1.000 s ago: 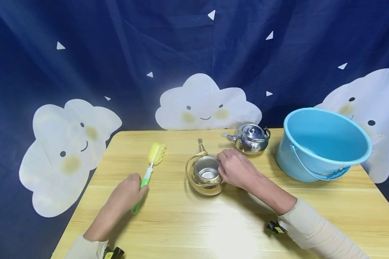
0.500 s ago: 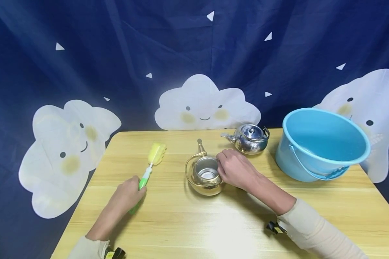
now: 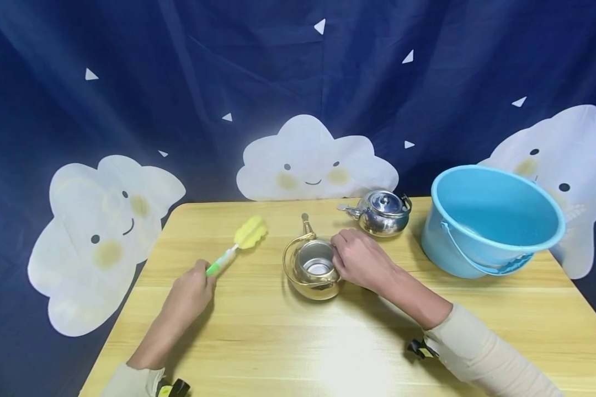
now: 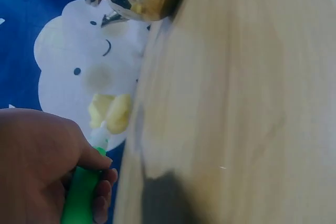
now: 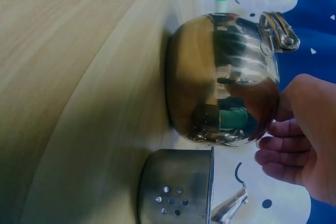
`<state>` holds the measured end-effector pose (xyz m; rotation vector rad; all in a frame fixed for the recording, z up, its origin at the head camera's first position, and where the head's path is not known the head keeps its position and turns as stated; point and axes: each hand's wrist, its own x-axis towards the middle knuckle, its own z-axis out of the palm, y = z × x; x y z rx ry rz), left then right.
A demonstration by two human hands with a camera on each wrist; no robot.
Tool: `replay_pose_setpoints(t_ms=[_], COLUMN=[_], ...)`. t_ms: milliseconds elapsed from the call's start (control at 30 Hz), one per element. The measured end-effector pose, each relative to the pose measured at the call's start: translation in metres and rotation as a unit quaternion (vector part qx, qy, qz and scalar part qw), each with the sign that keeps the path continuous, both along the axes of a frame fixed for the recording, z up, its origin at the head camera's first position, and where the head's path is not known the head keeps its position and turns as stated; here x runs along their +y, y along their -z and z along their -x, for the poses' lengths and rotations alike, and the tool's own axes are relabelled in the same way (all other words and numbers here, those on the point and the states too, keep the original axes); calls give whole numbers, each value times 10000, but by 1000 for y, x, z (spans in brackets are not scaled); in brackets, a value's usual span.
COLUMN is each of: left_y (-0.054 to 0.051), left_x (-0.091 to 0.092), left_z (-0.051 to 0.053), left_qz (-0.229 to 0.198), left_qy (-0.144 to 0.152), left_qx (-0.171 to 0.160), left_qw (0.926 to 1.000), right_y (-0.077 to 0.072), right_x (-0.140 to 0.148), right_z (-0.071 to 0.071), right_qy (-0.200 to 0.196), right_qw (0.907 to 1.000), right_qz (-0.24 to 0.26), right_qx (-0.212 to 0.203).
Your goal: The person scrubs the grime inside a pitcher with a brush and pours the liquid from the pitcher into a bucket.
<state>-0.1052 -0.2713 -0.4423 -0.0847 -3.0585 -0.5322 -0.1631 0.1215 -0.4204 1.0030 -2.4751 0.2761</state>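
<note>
My left hand (image 3: 189, 292) grips the green and white handle of a sponge brush (image 3: 250, 231), whose yellow foam head points away above the table. In the left wrist view, the fingers curl round the green handle (image 4: 81, 195). A gold teapot (image 3: 315, 289) stands lidless in the middle, its handle folded to the left and its spout pointing to the back. With thumb and fingers, my right hand (image 3: 361, 260) pinches the teapot's rim on the right side. Beside the teapot, a metal strainer cup (image 5: 176, 187) with small holes shows in the right wrist view; in the head view the right hand and arm hide it.
A silver teapot (image 3: 384, 219) with its lid on stands at the back, right of the gold one. The light blue bucket (image 3: 457, 251) takes up the table's right side. A dark blue curtain (image 3: 278, 60) with clouds hangs behind the wooden table (image 3: 273, 342).
The left hand has drawn slightly to the left and tilted the sponge brush, so its foam head has swung right and a little back. The right hand stays on the gold teapot.
</note>
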Motion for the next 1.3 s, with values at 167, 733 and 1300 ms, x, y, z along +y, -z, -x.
replay_pose_setpoints(t_ms=[167, 733, 1300], left_y=[-18, -85, -102], left_x=[3, 15, 30], left_z=[0, -13, -17], left_qz=[126, 911, 1113], left_qy=[137, 1074, 1624], left_qx=[676, 2465, 2795], left_qw=[9975, 9589, 9397], right_y=[0, 0, -2], right_x=[-1, -1, -2], right_z=[0, -1, -3], right_qy=[7, 113, 183], right_qw=[10000, 9999, 9996], right_qz=[-22, 38, 17], right_qx=[1, -75, -204])
